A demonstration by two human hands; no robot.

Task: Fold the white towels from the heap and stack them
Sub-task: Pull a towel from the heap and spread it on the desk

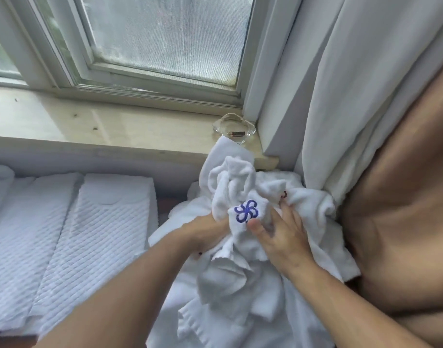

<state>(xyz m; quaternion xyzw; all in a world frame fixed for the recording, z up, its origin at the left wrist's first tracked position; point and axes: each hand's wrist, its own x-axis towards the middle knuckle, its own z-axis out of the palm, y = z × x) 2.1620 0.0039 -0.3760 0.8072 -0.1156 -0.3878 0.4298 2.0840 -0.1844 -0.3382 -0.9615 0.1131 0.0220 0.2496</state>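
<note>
A heap of crumpled white towels (243, 277) lies below the window sill at centre right. One towel with a blue embroidered flower emblem (246, 211) is bunched up on top of the heap. My left hand (205, 229) grips this towel from the left, its fingers buried in the cloth. My right hand (283, 237) pinches the same towel just right of the emblem, thumb in front. Folded white textured towels (94, 237) lie flat in rows on the left.
A pale stone window sill (102, 126) runs behind, with a clear glass ashtray (234, 126) at its right end. A white curtain (361, 84) and a tan curtain (403, 197) hang close on the right. The window frame (150, 79) stands behind.
</note>
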